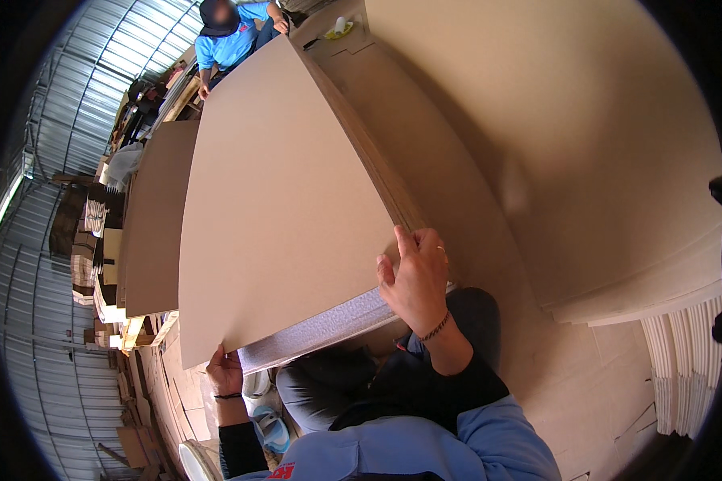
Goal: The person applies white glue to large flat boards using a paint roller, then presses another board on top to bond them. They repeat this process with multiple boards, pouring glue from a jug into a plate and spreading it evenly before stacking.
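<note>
A large brown cardboard sheet [281, 200] stretches away from me over a stack, whose layered edge [361, 148] shows along the right. My left hand [225, 375] pinches the sheet's near left corner between thumb and fingers. At the near right corner, my right hand [419, 276] lies over the edge, thumb and index finger on top and the other fingers curled down and partly hidden. Below the near edge a strip of silvery-grey sheet material [321, 325] is visible. A co-worker [233, 40] in a blue shirt has both hands at the sheet's far end.
Tall cardboard sheets [586, 144] stand at my right, above folded cardboard [682, 361]. Another brown board [160, 224] lies to the left, near stacked cardboard pieces [96, 216]. A white bucket [196, 461] stands by my left forearm. A small white item on yellow [341, 28] sits at the far end.
</note>
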Demonstrator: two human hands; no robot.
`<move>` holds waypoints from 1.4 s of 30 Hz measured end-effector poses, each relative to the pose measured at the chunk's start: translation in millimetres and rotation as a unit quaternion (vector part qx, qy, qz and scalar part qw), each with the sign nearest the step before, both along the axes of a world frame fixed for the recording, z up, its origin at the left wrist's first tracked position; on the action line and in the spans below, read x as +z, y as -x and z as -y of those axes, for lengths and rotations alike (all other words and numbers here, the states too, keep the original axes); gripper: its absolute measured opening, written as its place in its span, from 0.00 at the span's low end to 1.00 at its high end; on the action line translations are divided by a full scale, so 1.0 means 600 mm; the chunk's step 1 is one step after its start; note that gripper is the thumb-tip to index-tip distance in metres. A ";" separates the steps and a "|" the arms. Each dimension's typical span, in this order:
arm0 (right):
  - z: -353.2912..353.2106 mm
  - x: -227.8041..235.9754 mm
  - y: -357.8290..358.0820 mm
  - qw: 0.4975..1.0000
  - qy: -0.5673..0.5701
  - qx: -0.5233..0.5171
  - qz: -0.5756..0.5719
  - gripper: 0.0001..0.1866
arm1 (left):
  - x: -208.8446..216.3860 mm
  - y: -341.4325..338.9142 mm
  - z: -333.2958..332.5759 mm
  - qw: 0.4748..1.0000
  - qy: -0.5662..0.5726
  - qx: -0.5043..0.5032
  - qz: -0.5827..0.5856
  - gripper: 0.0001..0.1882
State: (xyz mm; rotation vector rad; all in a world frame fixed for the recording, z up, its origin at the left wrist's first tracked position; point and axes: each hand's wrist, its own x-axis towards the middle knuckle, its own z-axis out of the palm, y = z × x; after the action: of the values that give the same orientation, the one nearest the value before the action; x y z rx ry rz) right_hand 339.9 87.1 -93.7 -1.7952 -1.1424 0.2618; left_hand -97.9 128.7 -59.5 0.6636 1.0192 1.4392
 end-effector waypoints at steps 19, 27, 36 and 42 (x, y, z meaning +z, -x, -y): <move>0.000 0.004 -0.002 1.000 -0.001 -0.011 0.014 0.22 | 0.104 -0.071 0.019 0.859 -0.001 -0.087 -0.504 0.17; -0.002 -0.004 -0.008 1.000 0.006 -0.002 0.013 0.22 | 0.033 -0.334 -0.085 0.593 -0.304 -0.306 -0.680 0.25; 0.000 -0.013 -0.008 1.000 -0.012 0.006 -0.002 0.23 | 0.010 -0.414 -0.093 0.488 -0.255 -0.320 -0.771 0.32; -0.005 -0.021 -0.006 1.000 -0.018 0.008 0.021 0.21 | 0.001 -0.407 -0.093 0.490 -0.249 -0.313 -0.775 0.34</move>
State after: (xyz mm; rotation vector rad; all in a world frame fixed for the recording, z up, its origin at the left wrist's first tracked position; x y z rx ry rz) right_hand 343.7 90.4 -106.1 -1.7676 -1.1848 0.2129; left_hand 146.2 184.4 -58.6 2.7090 1.2842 0.0202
